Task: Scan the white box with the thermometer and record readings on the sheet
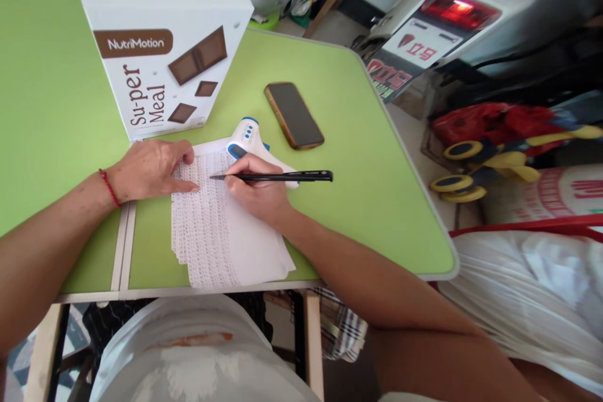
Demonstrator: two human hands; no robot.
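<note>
Sheets of paper [254,251] lie on the green table near its front edge, their left half covered in rows of small handwriting. My right hand [261,191] is closed around a black pen [301,176], its tip touching or just above the written part. My left hand [153,169] rests on the top left of the paper, thumb and forefinger apart, holding nothing; its other fingers are partly hidden. Beyond my right hand lies a white and blue infrared thermometer [247,135], its lower part partly covered by that hand.
A white NutriMotion box [164,12] stands behind my left hand. A phone [294,114] in a brown case lies on the green table [367,201]. Off the right edge are a white vehicle rear with a red light [459,9], yellow-handled things [464,169] and a printed sack [560,195].
</note>
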